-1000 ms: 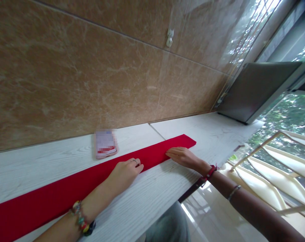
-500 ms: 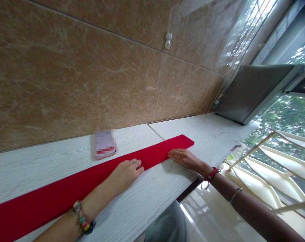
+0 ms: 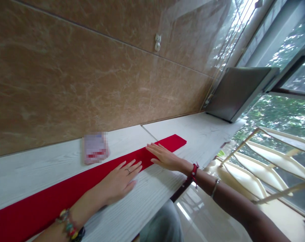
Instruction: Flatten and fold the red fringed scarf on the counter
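Note:
A long strip of folded red cloth (image 3: 74, 179) runs across the white table, from the lower left corner to its squared end near the middle. My left hand (image 3: 120, 179) lies flat on the cloth and over its near edge, fingers spread, a ring on one finger. Farther along the strip, my right hand (image 3: 162, 156) rests palm down with its fingers stretched out over the cloth. Neither hand grips anything. A bead bracelet circles my left wrist and a red cord my right.
Behind the cloth lies a phone-shaped thing (image 3: 95, 148), blurred out, on the white table (image 3: 122, 218). A brown marbled wall (image 3: 79, 84) rises along the back edge. At the table's far end stands a grey metal box (image 3: 238, 94). Right of it is a cream shelf rack (image 3: 260, 168).
My left hand has uncurled and its fingers have spread. My right hand has shifted from the near edge farther onto the cloth. The whole view has moved slightly.

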